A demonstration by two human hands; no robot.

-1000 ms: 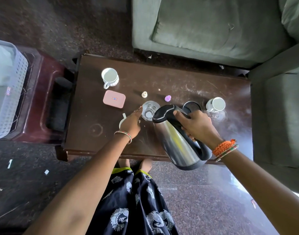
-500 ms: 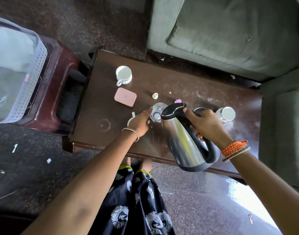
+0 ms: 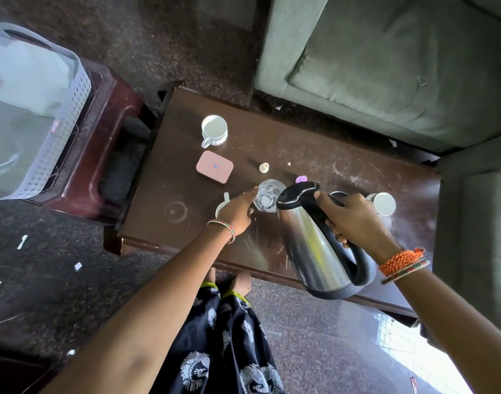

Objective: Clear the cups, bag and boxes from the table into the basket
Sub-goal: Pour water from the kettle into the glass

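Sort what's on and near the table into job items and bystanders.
For the job: white cup, second white cup, pink box, basket.
Just lying about: kettle held by right hand, glass by left hand, purple cap.

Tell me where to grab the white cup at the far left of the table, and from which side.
Take the white cup by its handle, which points toward the near edge beside the pink box. Come from the near-left: that side looks open, the cup stands upright, and the basket lies that way.
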